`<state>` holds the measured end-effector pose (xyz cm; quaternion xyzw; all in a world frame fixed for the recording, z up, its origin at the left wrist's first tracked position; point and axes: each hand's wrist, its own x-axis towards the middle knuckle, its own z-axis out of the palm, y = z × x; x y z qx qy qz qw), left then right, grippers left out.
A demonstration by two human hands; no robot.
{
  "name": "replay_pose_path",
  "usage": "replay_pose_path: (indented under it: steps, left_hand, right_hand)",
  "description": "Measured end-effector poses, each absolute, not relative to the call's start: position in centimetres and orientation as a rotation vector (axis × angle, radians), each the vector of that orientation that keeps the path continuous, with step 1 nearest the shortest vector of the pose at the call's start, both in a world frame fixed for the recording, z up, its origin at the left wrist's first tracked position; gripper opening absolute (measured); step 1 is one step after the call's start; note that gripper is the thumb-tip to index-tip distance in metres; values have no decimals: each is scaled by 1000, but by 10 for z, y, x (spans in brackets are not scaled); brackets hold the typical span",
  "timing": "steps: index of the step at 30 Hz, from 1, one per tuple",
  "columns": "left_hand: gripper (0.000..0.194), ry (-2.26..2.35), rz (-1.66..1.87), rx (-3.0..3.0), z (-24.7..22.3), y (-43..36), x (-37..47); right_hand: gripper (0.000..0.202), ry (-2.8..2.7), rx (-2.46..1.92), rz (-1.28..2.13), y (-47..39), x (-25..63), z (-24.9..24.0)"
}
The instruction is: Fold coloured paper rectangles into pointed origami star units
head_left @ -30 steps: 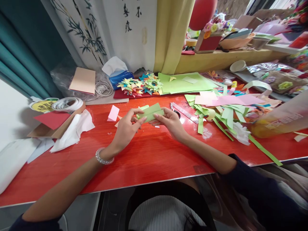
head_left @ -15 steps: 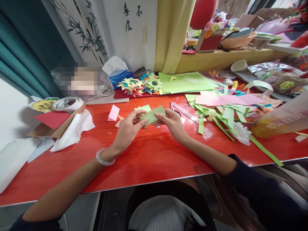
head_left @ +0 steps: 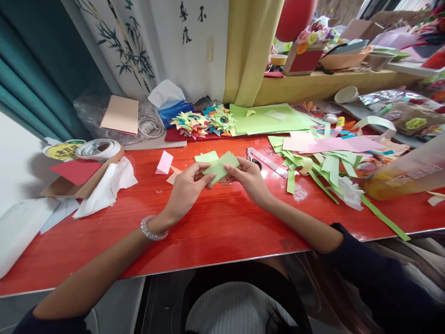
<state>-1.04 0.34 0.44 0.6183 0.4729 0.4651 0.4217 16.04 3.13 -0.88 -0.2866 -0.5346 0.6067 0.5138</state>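
A small green paper (head_left: 221,168) is held up between both hands over the red table (head_left: 208,222). My left hand (head_left: 189,185) pinches its left end, thumb on the near face. My right hand (head_left: 251,180) grips the right end, with the thumb on top and fingers behind. Just behind the held paper lies another green piece (head_left: 206,157). To the left are a folded pink paper (head_left: 164,162) and an orange piece (head_left: 174,175). Dark-handled scissors (head_left: 256,162) and a clear ruler (head_left: 267,162) lie right of my right hand.
Green strips (head_left: 330,167) and pink paper (head_left: 340,143) pile up at the right, beside a plastic bag (head_left: 406,169). Folded-paper rings (head_left: 190,124) and green sheets (head_left: 274,116) lie at the back. A cardboard box (head_left: 88,183) stands left.
The held green paper now shows a more angular outline, its top edge raised to a point and its lower edge dipping. Both hands keep nearly the same place.
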Motion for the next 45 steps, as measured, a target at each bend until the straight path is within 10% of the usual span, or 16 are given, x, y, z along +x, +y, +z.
replay_pose_path:
  steps: [45]
  left_hand:
    - [17,1334,1095,1877,1,0,-7]
  right_hand:
    - [34,-1926,-984,1120,19,155,-16]
